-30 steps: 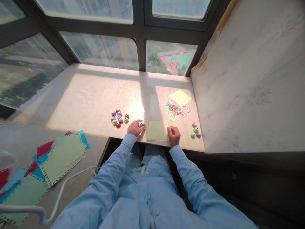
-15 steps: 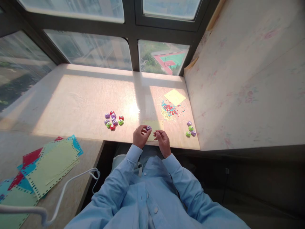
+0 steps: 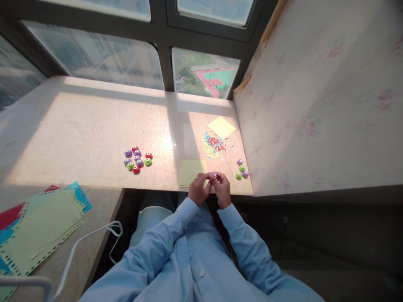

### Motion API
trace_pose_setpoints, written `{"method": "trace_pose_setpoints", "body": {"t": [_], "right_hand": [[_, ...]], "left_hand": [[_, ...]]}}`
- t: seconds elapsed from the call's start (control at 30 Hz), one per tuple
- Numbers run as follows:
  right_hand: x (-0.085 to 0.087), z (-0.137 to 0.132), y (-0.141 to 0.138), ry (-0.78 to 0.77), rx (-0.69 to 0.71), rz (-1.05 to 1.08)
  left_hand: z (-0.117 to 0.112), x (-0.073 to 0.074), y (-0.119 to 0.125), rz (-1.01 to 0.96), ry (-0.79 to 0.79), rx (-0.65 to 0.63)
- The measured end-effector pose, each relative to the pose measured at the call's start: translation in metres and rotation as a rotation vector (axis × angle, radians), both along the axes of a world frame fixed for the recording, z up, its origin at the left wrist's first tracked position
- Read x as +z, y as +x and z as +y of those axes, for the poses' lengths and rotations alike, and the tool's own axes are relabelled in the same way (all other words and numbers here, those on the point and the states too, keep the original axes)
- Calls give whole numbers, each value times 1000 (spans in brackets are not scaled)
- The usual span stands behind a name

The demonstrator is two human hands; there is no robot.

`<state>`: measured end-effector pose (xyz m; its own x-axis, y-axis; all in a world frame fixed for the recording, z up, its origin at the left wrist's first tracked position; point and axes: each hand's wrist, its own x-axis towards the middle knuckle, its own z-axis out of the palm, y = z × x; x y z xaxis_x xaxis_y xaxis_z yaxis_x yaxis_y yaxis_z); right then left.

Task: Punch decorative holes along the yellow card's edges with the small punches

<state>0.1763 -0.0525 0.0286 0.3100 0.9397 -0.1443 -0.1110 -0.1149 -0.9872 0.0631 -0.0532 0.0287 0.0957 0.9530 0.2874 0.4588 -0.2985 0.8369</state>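
My left hand (image 3: 199, 191) and my right hand (image 3: 223, 189) meet over the front edge of the wooden ledge. A small purple craft punch (image 3: 213, 174) with an eye-like white dot sits among the right hand's closed fingers. The left fingers are curled, their tips against the right hand beside the punch; what they pinch is hidden. Just behind the left hand lies a pale yellow paper sheet (image 3: 190, 171) with small holes along its edges. Near the right end of the ledge, several green and purple punches (image 3: 242, 168) stand to the right of my hands.
More punches (image 3: 136, 158), purple, red and green, cluster on the left. Red, blue and yellow paper bits (image 3: 215, 144) lie scattered before a yellow paper (image 3: 222, 127). Coloured punched sheets (image 3: 47, 222) overlap on the side surface, near a white cable (image 3: 74, 248). A wall (image 3: 315, 105) bounds the right.
The purple punch has passed from my left hand's fingertips to my right hand. Both hands have come together and shifted right off the yellow sheet. The view has turned slightly.
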Motion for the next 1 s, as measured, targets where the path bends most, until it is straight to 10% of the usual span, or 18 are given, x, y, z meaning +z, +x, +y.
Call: {"method": "trace_pose_setpoints", "body": {"t": [0.53, 1.0], "right_hand": [[-41, 75, 60, 270, 367, -751], [-48, 86, 63, 341, 445, -825]], "left_hand": [[54, -27, -31, 525, -105, 13], [55, -45, -40, 490, 2, 18]]}}
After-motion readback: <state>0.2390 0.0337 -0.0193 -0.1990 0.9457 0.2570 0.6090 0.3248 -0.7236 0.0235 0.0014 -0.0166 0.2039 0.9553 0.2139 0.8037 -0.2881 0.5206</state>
